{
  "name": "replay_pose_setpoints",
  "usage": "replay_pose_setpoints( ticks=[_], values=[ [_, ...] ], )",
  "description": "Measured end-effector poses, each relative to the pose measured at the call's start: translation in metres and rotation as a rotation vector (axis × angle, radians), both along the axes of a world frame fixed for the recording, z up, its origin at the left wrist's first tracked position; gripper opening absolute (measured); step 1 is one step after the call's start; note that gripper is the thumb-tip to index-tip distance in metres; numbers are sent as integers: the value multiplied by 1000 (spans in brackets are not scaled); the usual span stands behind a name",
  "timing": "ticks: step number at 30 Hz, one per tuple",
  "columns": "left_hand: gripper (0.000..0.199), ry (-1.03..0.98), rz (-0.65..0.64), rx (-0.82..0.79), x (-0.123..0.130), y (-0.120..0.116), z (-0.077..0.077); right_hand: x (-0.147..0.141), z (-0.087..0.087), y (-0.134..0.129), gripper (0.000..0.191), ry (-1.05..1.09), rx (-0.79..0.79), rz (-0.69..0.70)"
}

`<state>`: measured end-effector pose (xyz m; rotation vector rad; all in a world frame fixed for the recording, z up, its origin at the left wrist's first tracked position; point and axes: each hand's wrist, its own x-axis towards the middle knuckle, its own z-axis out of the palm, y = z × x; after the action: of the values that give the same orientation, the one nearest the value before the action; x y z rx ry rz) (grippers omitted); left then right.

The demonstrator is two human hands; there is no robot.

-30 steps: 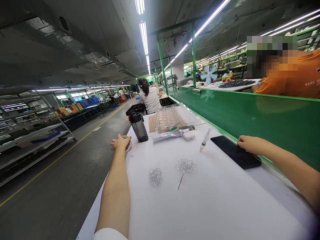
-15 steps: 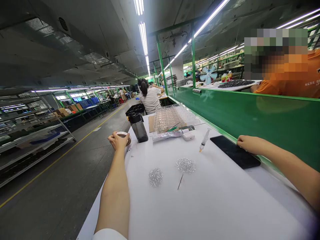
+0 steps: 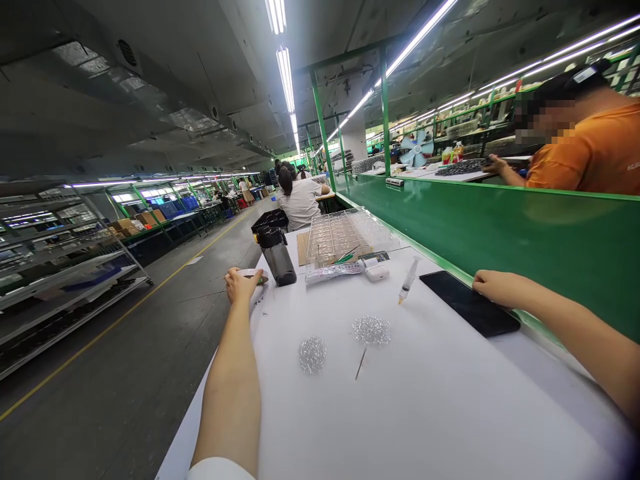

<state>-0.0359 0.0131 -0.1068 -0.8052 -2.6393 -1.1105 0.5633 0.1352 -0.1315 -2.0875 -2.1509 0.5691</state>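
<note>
In the head view, there's your left hand [image 3: 240, 285], fingers wrapped round a pale, ring-shaped roll [image 3: 247, 272] at the table's left edge! Just right of those fingertips, upright, stands a smoky, see-through bottle [image 3: 278, 260] with a black lid. Over to your right hand [image 3: 503, 288]: fingers folded under, thumb side against a flat, glossy black slab [image 3: 463, 300]; whether they grip anything, you can't tell from here. Left of those fingers, a clear barrel-shaped syringe [image 3: 409, 283] lies aslant. And between your two hands, nearer you, two glittering, grainy heaps, one roundish [image 3: 313, 355], one broader [image 3: 371, 331], a thin straight stick [image 3: 361, 365] by the broader, all on the smooth white tabletop [image 3: 400, 407].
</note>
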Motion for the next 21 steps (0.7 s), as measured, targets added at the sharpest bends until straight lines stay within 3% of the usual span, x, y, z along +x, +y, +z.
replay_pose_setpoints(
  ticks=[4, 12, 21],
  values=[
    [59, 46, 10, -50, 2, -1, 2, 1, 0, 0, 40, 3, -4, 7],
    [49, 110, -36, -95, 2, 0, 4, 6, -7, 7, 27, 30, -13, 14],
    [42, 203, -97, -146, 0, 0, 0, 2, -1, 1, 36, 26, -13, -3]
  ],
)
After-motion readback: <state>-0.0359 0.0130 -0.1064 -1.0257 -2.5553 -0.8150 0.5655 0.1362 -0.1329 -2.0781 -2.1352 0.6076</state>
